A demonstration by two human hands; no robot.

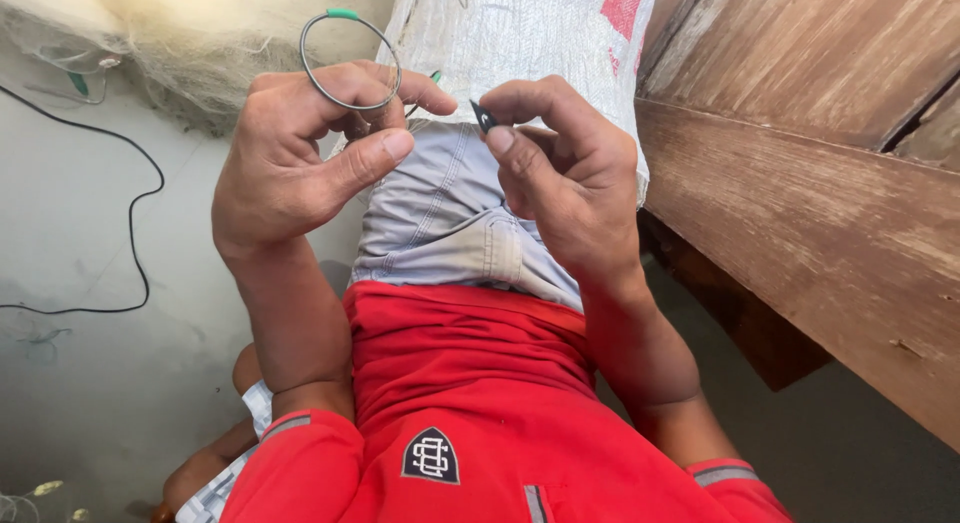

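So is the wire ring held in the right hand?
No, the wire ring sits in the left hand; the right hand pinches a small dark piece.

floor: pale grey concrete point(70, 383), smooth and lightly stained, filling the left side and the bottom right corner of the view
cable: thin black cable point(135, 208) looping across the floor at the left edge
netting: heap of pale fishing net point(170, 33) at the floor's top left corner
bench: weathered brown wooden planks point(800, 213) rising from the floor along its right side
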